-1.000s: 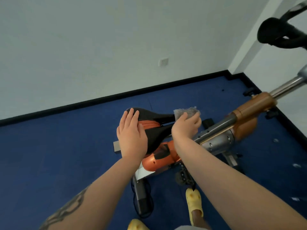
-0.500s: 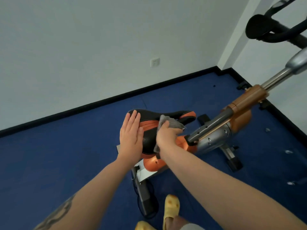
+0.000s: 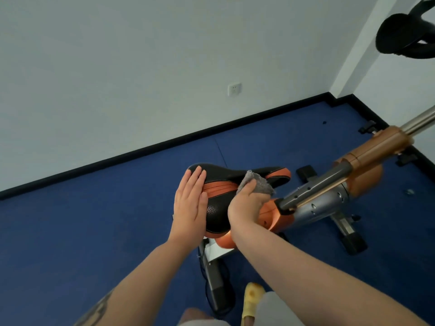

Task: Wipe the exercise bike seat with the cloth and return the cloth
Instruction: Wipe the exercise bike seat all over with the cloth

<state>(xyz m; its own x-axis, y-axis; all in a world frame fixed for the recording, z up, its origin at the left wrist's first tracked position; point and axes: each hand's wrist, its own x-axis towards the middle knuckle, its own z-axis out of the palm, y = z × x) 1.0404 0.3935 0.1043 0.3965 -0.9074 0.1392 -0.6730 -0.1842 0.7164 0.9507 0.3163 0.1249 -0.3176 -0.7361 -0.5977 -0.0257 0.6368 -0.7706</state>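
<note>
The black and orange exercise bike seat (image 3: 226, 175) sits in the middle of the view, its nose pointing right. My left hand (image 3: 190, 203) lies flat on the seat's wide left end, fingers together, holding nothing. My right hand (image 3: 246, 205) is closed around a grey cloth (image 3: 257, 183) and presses it on the middle of the seat, near the narrow part. The cloth sticks out above my fingers.
The bike's grey and orange frame (image 3: 329, 191) runs up to the right toward a chrome post (image 3: 421, 121) and black handlebar (image 3: 404, 36). Its black feet (image 3: 353, 241) rest on blue floor. My yellow shoe (image 3: 251, 300) stands below. A white wall with a socket (image 3: 234, 89) is behind.
My right hand has drawn the cloth from the seat's nose back toward the middle of the seat. My left hand has stayed flat on the wide end.
</note>
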